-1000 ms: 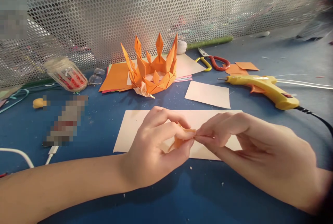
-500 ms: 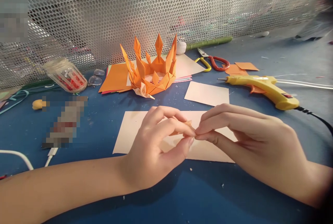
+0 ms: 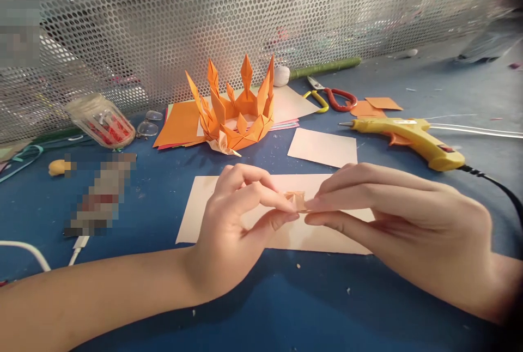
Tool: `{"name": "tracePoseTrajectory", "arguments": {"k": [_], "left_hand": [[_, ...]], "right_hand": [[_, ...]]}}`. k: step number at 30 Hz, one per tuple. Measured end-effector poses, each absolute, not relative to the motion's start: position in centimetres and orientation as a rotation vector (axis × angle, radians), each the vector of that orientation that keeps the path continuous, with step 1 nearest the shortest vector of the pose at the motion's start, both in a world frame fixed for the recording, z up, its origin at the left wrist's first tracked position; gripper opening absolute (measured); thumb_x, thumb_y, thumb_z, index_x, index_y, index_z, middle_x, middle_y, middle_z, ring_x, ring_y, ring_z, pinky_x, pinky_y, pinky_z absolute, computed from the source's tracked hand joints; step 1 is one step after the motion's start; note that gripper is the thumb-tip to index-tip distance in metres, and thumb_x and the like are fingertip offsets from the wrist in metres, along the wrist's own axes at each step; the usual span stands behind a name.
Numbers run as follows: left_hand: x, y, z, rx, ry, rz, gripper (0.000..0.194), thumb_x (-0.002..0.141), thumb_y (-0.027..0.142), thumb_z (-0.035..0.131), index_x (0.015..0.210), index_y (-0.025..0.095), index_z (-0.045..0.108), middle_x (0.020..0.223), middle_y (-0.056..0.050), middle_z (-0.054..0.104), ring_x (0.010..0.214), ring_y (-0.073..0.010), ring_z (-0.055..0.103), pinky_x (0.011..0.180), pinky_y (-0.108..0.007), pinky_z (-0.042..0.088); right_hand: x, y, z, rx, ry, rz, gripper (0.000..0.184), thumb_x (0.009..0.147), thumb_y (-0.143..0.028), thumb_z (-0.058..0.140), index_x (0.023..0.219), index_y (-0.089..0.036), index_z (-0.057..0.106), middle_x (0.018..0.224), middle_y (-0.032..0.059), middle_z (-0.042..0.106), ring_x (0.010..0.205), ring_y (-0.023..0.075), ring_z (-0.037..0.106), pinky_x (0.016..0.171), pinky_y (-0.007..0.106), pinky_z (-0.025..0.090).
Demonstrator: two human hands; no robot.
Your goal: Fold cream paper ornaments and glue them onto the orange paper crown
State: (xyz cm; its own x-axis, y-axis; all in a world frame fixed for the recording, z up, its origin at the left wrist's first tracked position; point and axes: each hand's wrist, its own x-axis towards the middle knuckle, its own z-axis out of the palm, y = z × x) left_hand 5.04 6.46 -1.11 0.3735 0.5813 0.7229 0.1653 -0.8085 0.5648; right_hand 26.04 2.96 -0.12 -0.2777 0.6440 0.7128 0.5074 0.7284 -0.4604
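Observation:
Between my fingertips is a small folded piece of light tan paper (image 3: 299, 200), partly covered by the fingers. My left hand (image 3: 241, 232) pinches its left side between thumb and fingers. On the other side, my right hand (image 3: 404, 226) has its fingertips closed on the right edge, thumb below. Both hands hover over a pale sheet of paper (image 3: 196, 213) lying on the blue table. Beyond them stands an orange folded-paper crown (image 3: 249, 137) with tall points, and a pale peach folded piece (image 3: 224, 144) sits at its front left.
A yellow glue gun (image 3: 417, 139) lies to the right, near scissors (image 3: 341, 99) and orange paper squares (image 3: 382, 103). A small pale sheet (image 3: 322, 146) lies behind my hands. Leftward are a tilted jar (image 3: 100, 120), glasses (image 3: 147, 126) and a blurred-out object (image 3: 100, 194). Perforated metal mesh (image 3: 183, 19) borders the back.
My left fingers have shifted slightly left, away from the right fingertips, so more of the folded paper shows between them. The whole view has drifted a little.

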Motion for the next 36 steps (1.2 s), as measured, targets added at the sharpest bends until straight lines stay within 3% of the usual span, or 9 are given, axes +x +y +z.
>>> {"name": "tracePoseTrajectory", "arguments": {"k": [5,9,13,19,22,27,31,33,36], "left_hand": [[5.2,6.6,-1.3,2.065,0.662,1.434,0.013,0.093,0.013,0.075,0.088,0.024,0.07,0.088,0.001,0.062,0.081,-0.0121,0.063,0.07,-0.023,0.053],[5.4,6.4,-1.2,1.83,0.683,1.373,0.011,0.098,0.02,0.07,0.088,0.024,0.066,0.092,0.001,0.069,0.082,-0.013,0.068,0.07,-0.024,0.055],[5.6,6.5,-1.1,1.666,0.788,1.301,0.01,0.099,0.026,0.07,0.09,0.024,0.066,0.086,0.002,0.072,0.074,-0.0114,0.069,0.071,-0.024,0.055],[5.6,6.8,-1.1,1.559,0.813,1.247,0.008,0.103,0.033,0.063,0.102,0.025,0.064,0.084,0.004,0.069,0.074,-0.0085,0.067,0.071,-0.019,0.054],[5.4,6.7,-1.0,1.511,0.805,1.16,0.022,0.102,0.044,0.063,0.116,0.027,0.062,0.092,0.003,0.07,0.079,-0.0094,0.068,0.076,-0.021,0.054],[4.9,6.6,-0.8,1.49,0.756,1.018,0.055,0.084,0.066,0.076,0.123,0.029,0.064,0.11,-0.001,0.07,0.092,-0.0158,0.065,0.079,-0.027,0.053],[5.0,6.8,-0.7,1.669,0.758,1.078,0.035,0.08,0.04,0.087,0.109,0.03,0.071,0.104,0.001,0.07,0.09,-0.0149,0.06,0.081,-0.027,0.049],[5.2,6.9,-0.7,1.763,0.774,1.123,0.019,0.081,0.022,0.084,0.096,0.028,0.074,0.096,0.003,0.068,0.082,-0.0123,0.057,0.077,-0.025,0.048],[5.6,6.8,-0.9,1.756,0.739,1.181,0.02,0.082,0.008,0.073,0.09,0.027,0.074,0.097,0.002,0.065,0.083,-0.0099,0.059,0.073,-0.022,0.05]], "right_hand": [[26.4,3.7,-1.3,-1.049,-1.894,0.298,0.056,0.085,-0.055,0.081,0.134,-0.033,0.065,0.12,0.0053,0.07,0.103,0.0206,0.072,0.087,0.031,0.062],[26.4,3.9,-1.4,-1.175,-1.707,0.713,0.037,0.086,-0.056,0.079,0.109,-0.028,0.071,0.101,0.0033,0.076,0.076,0.0168,0.074,0.07,0.029,0.063],[26.0,3.8,-0.7,-1.193,-1.643,0.78,0.029,0.084,-0.056,0.081,0.087,-0.027,0.077,0.077,0.001,0.076,0.069,0.0161,0.072,0.063,0.024,0.06],[25.5,3.8,-0.5,-1.132,-1.515,0.775,0.019,0.083,-0.038,0.084,0.094,-0.027,0.075,0.078,-0.0014,0.076,0.065,0.0122,0.072,0.061,0.019,0.061],[25.6,3.9,-0.5,-1.135,-1.52,0.71,0.012,0.082,-0.034,0.084,0.085,-0.026,0.075,0.076,-0.0015,0.075,0.065,0.0108,0.07,0.06,0.017,0.059],[25.6,3.7,-0.4,-1.168,-1.542,0.673,0.007,0.082,-0.033,0.081,0.083,-0.027,0.078,0.074,-0.0015,0.077,0.066,0.0108,0.07,0.062,0.017,0.059],[25.5,3.4,-0.4,-1.13,-1.517,0.635,0.005,0.082,-0.028,0.08,0.085,-0.027,0.076,0.074,-0.0022,0.075,0.066,0.0111,0.069,0.061,0.018,0.059],[25.5,3.3,-0.3,-1.072,-1.538,0.605,0.006,0.083,-0.024,0.079,0.082,-0.028,0.075,0.074,-0.0038,0.074,0.068,0.0102,0.069,0.064,0.017,0.059],[25.6,3.3,-0.3,-0.967,-1.643,0.519,0.015,0.084,-0.016,0.077,0.08,-0.03,0.077,0.083,-0.0039,0.075,0.079,0.01,0.071,0.073,0.017,0.059]]}}
